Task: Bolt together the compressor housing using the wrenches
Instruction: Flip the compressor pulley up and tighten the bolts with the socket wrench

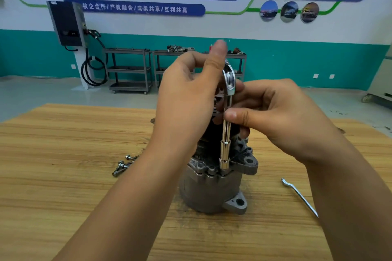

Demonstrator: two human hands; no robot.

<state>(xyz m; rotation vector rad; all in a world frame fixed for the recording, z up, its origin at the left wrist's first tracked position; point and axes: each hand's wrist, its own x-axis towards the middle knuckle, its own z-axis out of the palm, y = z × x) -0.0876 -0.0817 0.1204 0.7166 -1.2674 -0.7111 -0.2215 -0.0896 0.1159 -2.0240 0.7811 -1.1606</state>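
Observation:
A grey metal compressor housing point(210, 190) stands upright on the wooden table point(63, 144). A chrome socket wrench point(225, 133) stands vertically on the housing's top flange, its socket end set down at the front edge. My left hand point(186, 99) grips the wrench's curved upper end, thumb raised. My right hand point(273, 114) pinches the wrench shaft at mid-height between thumb and fingers. The upper part of the housing is hidden behind both hands.
Several loose bolts point(123, 165) lie on the table left of the housing. A second slim chrome wrench point(301, 197) lies to the right, partly under my right forearm. Metal carts point(129, 70) and a wall charger point(67, 23) stand far behind.

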